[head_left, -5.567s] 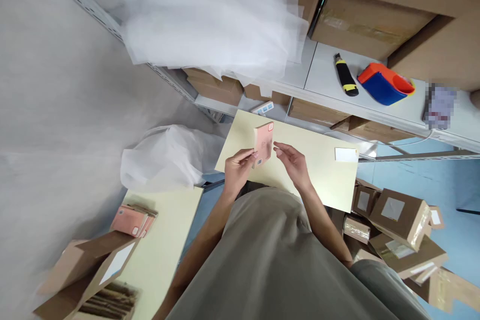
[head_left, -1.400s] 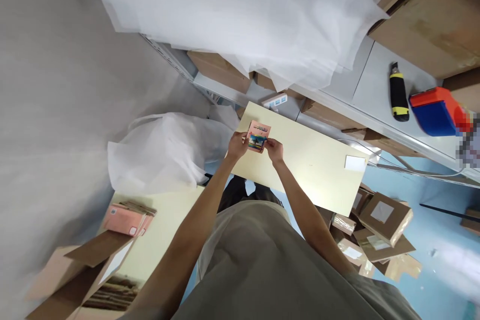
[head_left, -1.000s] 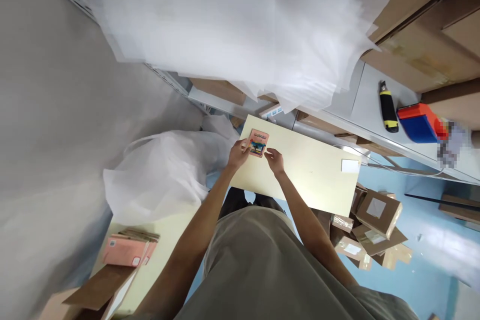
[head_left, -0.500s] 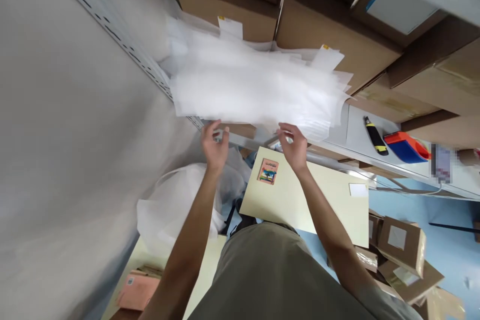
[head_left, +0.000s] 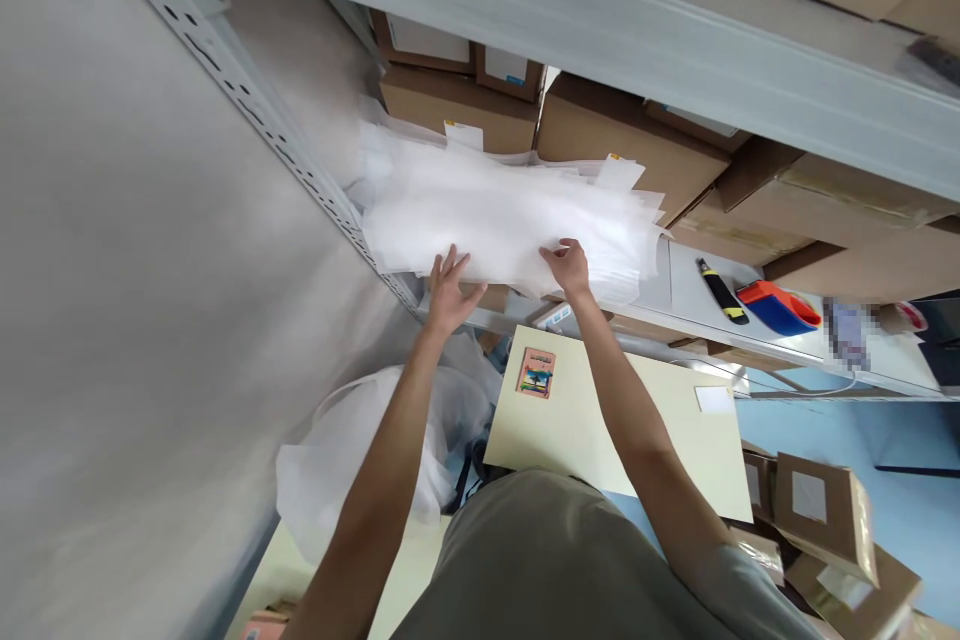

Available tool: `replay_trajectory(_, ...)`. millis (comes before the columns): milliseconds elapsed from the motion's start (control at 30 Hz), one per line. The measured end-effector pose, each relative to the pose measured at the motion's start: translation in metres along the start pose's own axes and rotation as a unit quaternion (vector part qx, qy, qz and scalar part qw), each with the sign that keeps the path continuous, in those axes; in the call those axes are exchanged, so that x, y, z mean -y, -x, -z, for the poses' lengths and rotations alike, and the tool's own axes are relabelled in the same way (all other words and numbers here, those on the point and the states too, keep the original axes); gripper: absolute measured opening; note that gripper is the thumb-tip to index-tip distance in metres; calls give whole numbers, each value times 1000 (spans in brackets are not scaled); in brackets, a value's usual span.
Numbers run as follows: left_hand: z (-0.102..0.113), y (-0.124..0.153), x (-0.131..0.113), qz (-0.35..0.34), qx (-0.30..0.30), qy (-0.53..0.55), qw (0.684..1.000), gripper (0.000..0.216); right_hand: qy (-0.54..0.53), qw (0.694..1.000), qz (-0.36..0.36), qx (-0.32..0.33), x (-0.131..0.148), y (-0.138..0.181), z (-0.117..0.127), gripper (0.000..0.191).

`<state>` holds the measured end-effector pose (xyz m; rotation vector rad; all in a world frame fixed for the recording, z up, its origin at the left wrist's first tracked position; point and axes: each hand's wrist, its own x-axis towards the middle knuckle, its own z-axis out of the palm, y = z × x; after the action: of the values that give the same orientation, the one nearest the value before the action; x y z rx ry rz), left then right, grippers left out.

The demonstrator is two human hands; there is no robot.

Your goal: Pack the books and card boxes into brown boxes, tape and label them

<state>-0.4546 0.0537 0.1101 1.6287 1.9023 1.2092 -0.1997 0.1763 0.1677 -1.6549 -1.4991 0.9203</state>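
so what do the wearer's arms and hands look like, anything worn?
The left hand and right hand are bare: no gloves, and no watch, ring or band shows. Both forearms are uncovered. The shirt is grey-olive and short-sleeved; its sleeve edge shows on the right upper arm only.

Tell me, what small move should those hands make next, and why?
Probably pinch one sheet and draw it out: the left hand and right hand touch the front edge of the sheets, with no clear grip, and the booklet lies bare below.
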Motion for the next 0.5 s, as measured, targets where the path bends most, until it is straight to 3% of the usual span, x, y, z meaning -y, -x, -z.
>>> replay_trajectory(100, 1, -1, -6, 12, -5, 19, 1000, 70, -21, 999, 0, 24, 5, 5, 0, 36)
replay_trajectory(267, 10, -6, -13, 5, -19, 64, 998, 65, -72, 989, 131, 14, 23, 38, 9, 35)
replay_trajectory(500, 24, 20, -35, 13, -84, 167, 982, 70, -183, 966, 176, 42, 39, 117, 62, 44)
